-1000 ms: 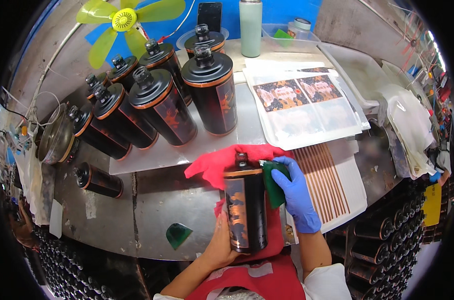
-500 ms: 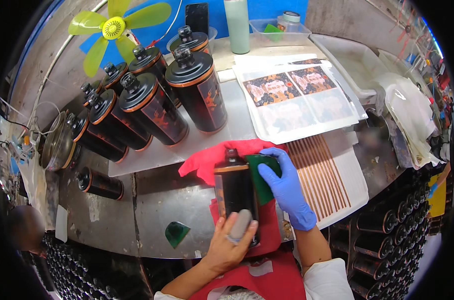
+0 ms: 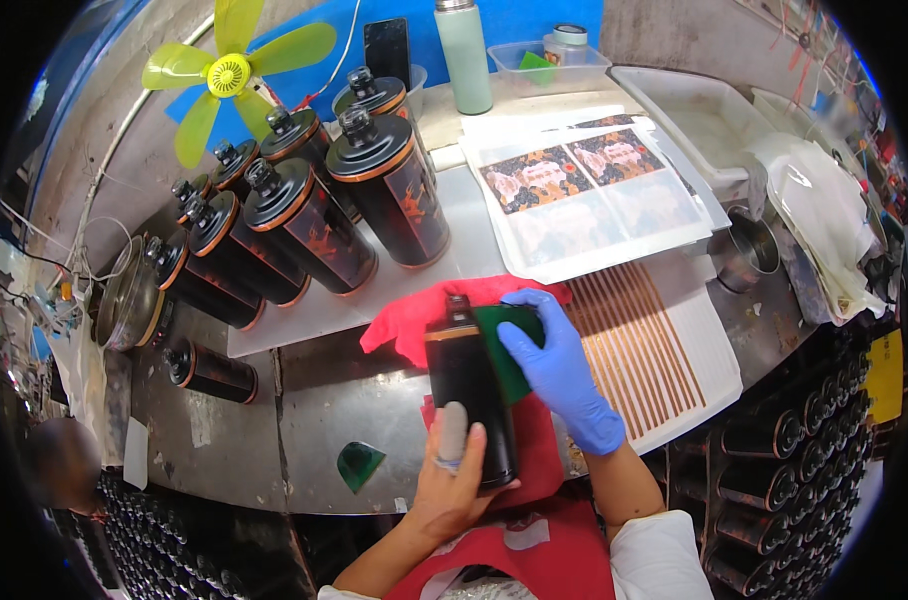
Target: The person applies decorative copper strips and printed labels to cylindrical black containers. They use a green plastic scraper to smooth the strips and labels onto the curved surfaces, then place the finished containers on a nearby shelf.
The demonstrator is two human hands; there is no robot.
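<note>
A black bottle [image 3: 466,375] with a copper band below its neck lies over a red cloth [image 3: 536,450], neck pointing away from me. My left hand [image 3: 452,480] wraps its lower end, a grey cover on one finger. My right hand [image 3: 562,365], in a blue glove, pinches a flat green scraper [image 3: 504,350] whose edge lies against the bottle's right side. Part of the scraper is hidden behind the gloved fingers. A second, smaller green scraper [image 3: 359,465] rests on the metal table left of my left hand.
Several black bottles [image 3: 304,220] stand on a pale board at the back left; a smaller one [image 3: 211,371] lies nearby. Printed sheets [image 3: 589,200] and copper-striped strips [image 3: 644,350] lie right. Behind are a yellow-green fan [image 3: 228,76], a flask [image 3: 464,60] and bins [image 3: 684,120].
The bottle has turned, so its right-hand face now looks plain black. My left hand has shifted slightly left, and the scraper has moved a little left along the bottle.
</note>
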